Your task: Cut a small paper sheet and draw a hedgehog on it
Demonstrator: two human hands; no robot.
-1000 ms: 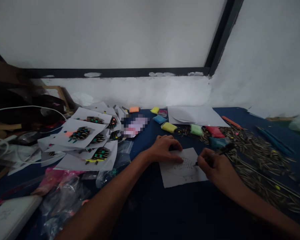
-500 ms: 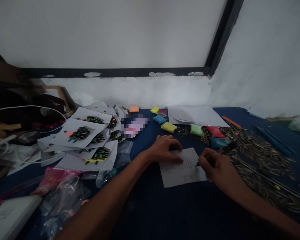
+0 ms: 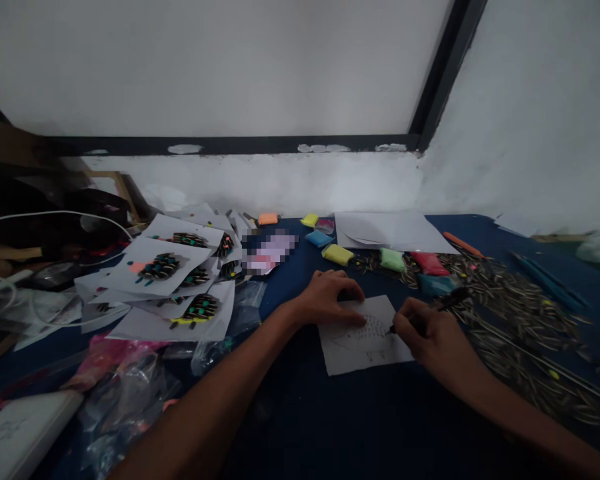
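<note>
A small white sheet of paper (image 3: 341,359) lies on the dark blue tabletop, with a pencil-like oval outline, short marks inside it and small legs below. My left hand (image 3: 327,299) rests at its upper left, thumb on the sheet and fingers curved apart, holding nothing. My right hand (image 3: 433,337) is closed around a black pen (image 3: 454,298), whose tip touches the paper near the oval's right end. Right of this hand spreads a heap of striped sunflower seeds (image 3: 540,333).
Beyond the paper lie yellow (image 3: 337,254), green (image 3: 392,259) and red (image 3: 430,263) packets, with white sheets (image 3: 390,230) behind. Several papers (image 3: 130,283) bearing seed figures are piled at left. Plastic bags (image 3: 130,393) and a white box (image 3: 25,433) sit nearer. A blue tool (image 3: 550,280) lies far right.
My right hand has shifted slightly left with the pen, its tip now a little further inside the oval. The left hand and paper stay in place.
</note>
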